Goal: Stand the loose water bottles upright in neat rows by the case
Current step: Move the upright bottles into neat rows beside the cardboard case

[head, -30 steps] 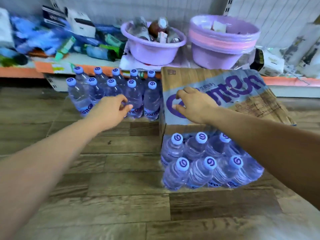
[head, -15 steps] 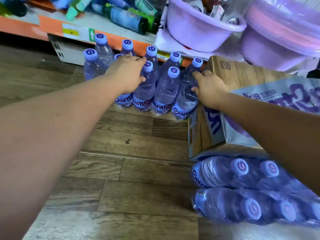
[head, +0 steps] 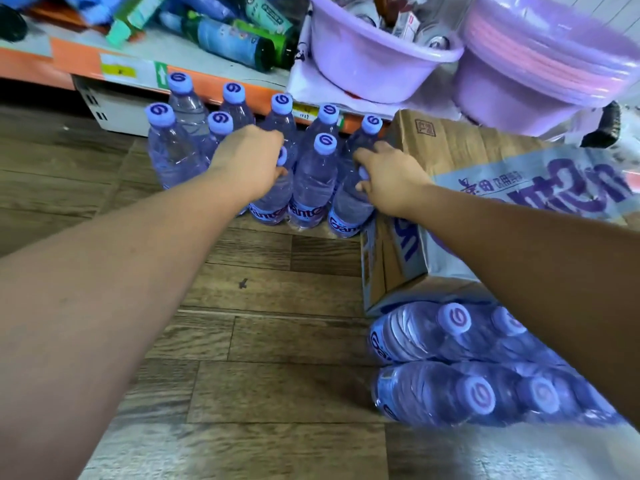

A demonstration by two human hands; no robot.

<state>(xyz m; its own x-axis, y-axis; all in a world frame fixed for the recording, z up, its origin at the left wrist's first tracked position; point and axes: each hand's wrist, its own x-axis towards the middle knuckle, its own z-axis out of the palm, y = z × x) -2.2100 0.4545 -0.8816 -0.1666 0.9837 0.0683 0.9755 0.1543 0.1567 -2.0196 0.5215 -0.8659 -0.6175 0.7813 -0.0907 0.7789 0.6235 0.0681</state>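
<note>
- Standing water bottles [head: 313, 178]: two rows upright on the wood floor [head: 263, 341], between the shelf base [head: 114, 112] and the cardboard case [head: 460, 157]. The rightmost ones are right up against the case's left side.
- Front row bottle nearest the case [head: 349, 206]: right hand [head: 391, 178] is curled over its neck and cap, fingers wrapped, cap mostly hidden. A second ago that hand lay flat on top of the case; half a second ago it was just arriving at this bottle.
- Left hand [head: 249, 161]: closed loosely over the top of a middle front-row bottle [head: 270, 202], cap edge peeking out past the fingers. It was hovering short of the row a second ago, now in contact.
- Can't tell how firm either grip is; thumbs are hidden.
- Read: both hands went from reaching to seating or squaring front-row bottles. This looks like alignment, not fetching.
- Shrink-wrapped pack [head: 460, 365] lies on its side in front of the case, caps toward the camera, untouched. Those bottles probably still need standing, so the task is partway.
- Above: lilac basins [head: 374, 64] and assorted stock on the shelf, not involved.
</note>
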